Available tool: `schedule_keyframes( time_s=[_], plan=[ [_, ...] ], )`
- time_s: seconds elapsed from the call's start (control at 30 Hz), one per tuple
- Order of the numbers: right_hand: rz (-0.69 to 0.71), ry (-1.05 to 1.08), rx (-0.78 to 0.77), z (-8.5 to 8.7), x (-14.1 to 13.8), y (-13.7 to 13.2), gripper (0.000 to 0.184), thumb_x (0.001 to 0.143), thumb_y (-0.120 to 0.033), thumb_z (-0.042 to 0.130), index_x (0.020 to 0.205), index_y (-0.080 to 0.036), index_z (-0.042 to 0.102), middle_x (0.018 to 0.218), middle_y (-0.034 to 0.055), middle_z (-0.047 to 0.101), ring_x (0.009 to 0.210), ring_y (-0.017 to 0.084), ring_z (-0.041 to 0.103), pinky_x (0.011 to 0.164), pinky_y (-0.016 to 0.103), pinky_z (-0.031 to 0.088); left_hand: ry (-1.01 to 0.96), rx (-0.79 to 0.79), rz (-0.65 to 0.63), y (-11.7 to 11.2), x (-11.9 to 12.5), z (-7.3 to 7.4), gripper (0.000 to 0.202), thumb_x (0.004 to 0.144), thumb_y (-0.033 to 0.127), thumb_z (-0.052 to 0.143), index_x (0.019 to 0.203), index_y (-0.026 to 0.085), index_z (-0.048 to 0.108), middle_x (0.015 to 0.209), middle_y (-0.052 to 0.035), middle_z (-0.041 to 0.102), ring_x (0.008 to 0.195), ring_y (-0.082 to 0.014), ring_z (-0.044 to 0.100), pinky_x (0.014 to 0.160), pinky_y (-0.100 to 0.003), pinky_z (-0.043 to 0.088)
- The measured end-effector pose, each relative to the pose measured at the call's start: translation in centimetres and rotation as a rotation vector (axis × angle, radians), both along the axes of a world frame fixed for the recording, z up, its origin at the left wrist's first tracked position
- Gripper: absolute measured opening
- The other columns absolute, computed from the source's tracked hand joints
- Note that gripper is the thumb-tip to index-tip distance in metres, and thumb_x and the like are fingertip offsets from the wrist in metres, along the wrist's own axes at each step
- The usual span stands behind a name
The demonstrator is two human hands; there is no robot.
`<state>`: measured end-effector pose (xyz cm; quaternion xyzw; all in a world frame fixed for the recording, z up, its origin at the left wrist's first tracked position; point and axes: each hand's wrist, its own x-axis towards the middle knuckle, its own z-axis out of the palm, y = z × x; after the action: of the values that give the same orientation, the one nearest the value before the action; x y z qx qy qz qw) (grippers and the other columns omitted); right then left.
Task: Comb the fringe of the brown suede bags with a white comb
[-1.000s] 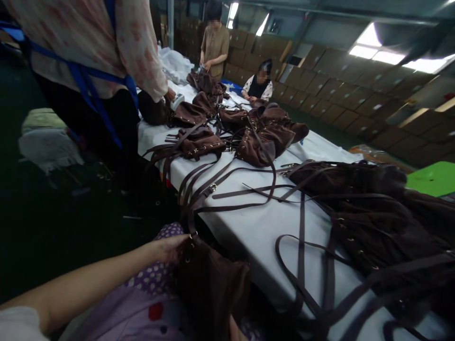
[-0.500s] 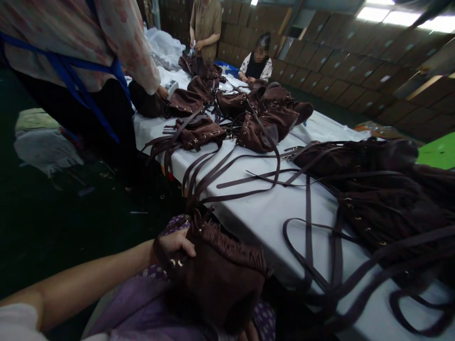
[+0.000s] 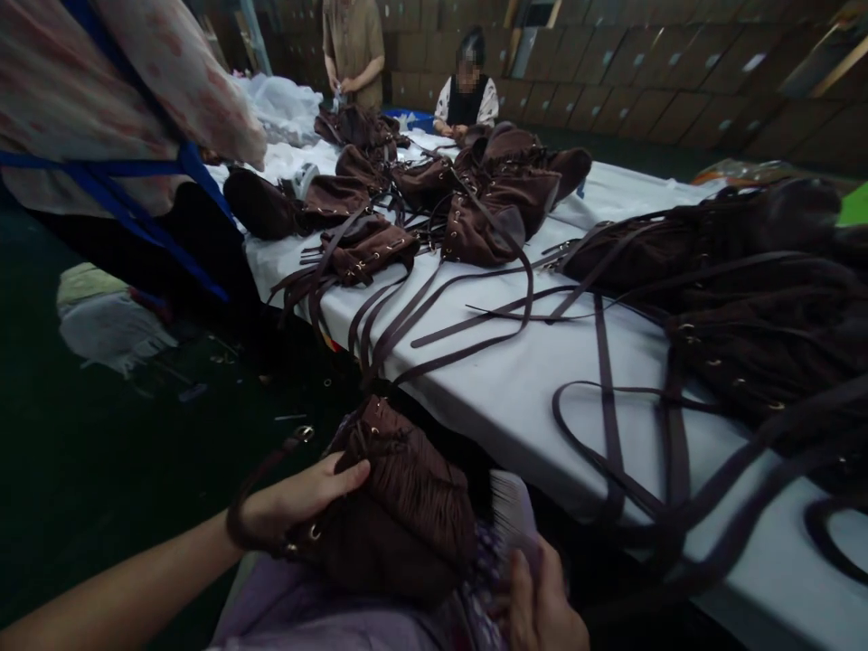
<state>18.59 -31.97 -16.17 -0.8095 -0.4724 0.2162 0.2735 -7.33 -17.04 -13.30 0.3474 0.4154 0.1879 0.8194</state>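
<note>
A brown suede fringed bag [image 3: 407,497] rests on my lap below the table's near edge. My left hand [image 3: 298,497] grips its left side, thumb on top, with a strap loop [image 3: 248,506] round the wrist area. My right hand [image 3: 542,610] comes up from the bottom edge, fingers closed on a pale comb [image 3: 512,515] beside the bag's fringe.
A white-covered table [image 3: 515,389] runs away from me, strewn with brown bags [image 3: 495,217] and long straps [image 3: 448,316]. A dark pile of bags [image 3: 752,298] lies at right. A person in a blue apron [image 3: 136,145] stands at left; two more people work at the far end.
The bag has turned in my lap, fringe side now up. My right hand has come into view holding the comb. The view has tilted downward.
</note>
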Motion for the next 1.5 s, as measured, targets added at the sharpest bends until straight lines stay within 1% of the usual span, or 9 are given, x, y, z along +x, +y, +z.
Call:
schedule_keyframes(
  time_s=[0.13,0.27,0.5,0.87,0.97,1.13,1.23,1.37,1.5],
  plan=[
    [0.368,-0.139,0.089,0.8,-5.8,3.4,0.046,0.094,-0.021,0.033,0.139,-0.016,0.04,0.085,0.0098,0.072,0.061,0.019,0.07,0.047,0.023,0.051,0.084,0.187,-0.08,-1.6,0.5,0.2,0.043,0.081,0.042,0.067,0.118,0.019,0.064,0.119,-0.0096,0.066,0.105,-0.0256,0.062,0.095,-0.037,0.048],
    [0.687,-0.558,-0.209,-0.8,-6.1,5.2,0.063,0.075,-0.001,0.051,0.136,-0.016,0.046,0.071,0.0073,0.068,0.05,0.019,0.067,0.044,0.022,0.049,0.146,0.221,-0.039,-2.6,0.1,0.8,0.038,0.083,0.04,0.065,0.114,0.017,0.066,0.11,-0.0089,0.069,0.097,-0.0242,0.064,0.092,-0.036,0.049],
    [0.591,-0.695,-0.36,-4.7,3.4,5.1,0.058,0.078,0.007,0.045,0.128,-0.02,0.053,0.072,0.0058,0.068,0.06,0.018,0.07,0.052,0.021,0.049,0.207,0.332,-0.079,-2.8,1.3,0.9,0.032,0.083,0.039,0.063,0.103,0.015,0.07,0.095,-0.0069,0.071,0.088,-0.0231,0.062,0.08,-0.03,0.05],
    [0.412,-0.521,-0.29,-8.2,5.4,2.8,0.044,0.084,-0.004,0.045,0.125,-0.018,0.052,0.076,0.0065,0.073,0.058,0.019,0.069,0.049,0.022,0.047,0.016,0.181,0.02,-2.5,2.5,0.8,0.031,0.079,0.029,0.066,0.106,0.017,0.07,0.089,-0.0058,0.073,0.089,-0.024,0.064,0.082,-0.033,0.051],
    [0.317,-0.289,-0.191,-6.2,4.5,2.8,0.035,0.087,-0.013,0.041,0.119,-0.016,0.056,0.08,0.0089,0.072,0.056,0.017,0.067,0.049,0.022,0.045,0.049,0.131,0.121,-2.4,1.9,0.7,0.029,0.078,0.031,0.069,0.104,0.018,0.07,0.095,-0.004,0.073,0.091,-0.0231,0.065,0.085,-0.033,0.05],
    [0.329,0.818,-0.337,0.8,1.9,3.8,0.051,0.089,-0.063,0.037,0.098,-0.018,0.057,0.048,-0.0042,0.054,0.031,0.009,0.041,0.033,0.017,0.028,0.065,0.057,0.316,-1.5,0.8,0.1,0.04,0.072,0.037,0.076,0.105,0.016,0.068,0.101,-0.0063,0.072,0.096,-0.0254,0.065,0.084,-0.034,0.052],
    [0.193,1.176,-0.352,3.3,2.1,3.5,0.052,0.083,-0.066,0.048,0.095,-0.016,0.056,0.048,-0.0056,0.053,0.03,0.006,0.036,0.034,0.016,0.026,0.048,-0.053,0.353,-1.4,0.1,-0.4,0.044,0.071,0.036,0.077,0.109,0.019,0.064,0.102,-0.0064,0.072,0.095,-0.0253,0.067,0.084,-0.036,0.053],
    [-0.194,1.133,-0.027,3.3,4.7,2.6,0.042,0.078,-0.056,0.062,0.093,-0.017,0.059,0.061,-0.0023,0.058,0.044,0.01,0.049,0.044,0.02,0.04,0.005,-0.254,0.456,-1.5,-0.7,-0.4,0.048,0.066,0.033,0.081,0.109,0.021,0.063,0.095,-0.0045,0.073,0.088,-0.0241,0.069,0.085,-0.038,0.053],
    [-0.124,0.777,0.03,3.0,5.1,2.2,0.047,0.079,-0.056,0.061,0.106,-0.019,0.057,0.05,-0.0044,0.054,0.04,0.013,0.047,0.039,0.022,0.039,0.008,-0.13,0.363,-1.0,0.1,0.5,0.044,0.07,0.034,0.078,0.108,0.02,0.063,0.097,-0.0052,0.072,0.091,-0.0232,0.068,0.086,-0.036,0.052]
  ],
)
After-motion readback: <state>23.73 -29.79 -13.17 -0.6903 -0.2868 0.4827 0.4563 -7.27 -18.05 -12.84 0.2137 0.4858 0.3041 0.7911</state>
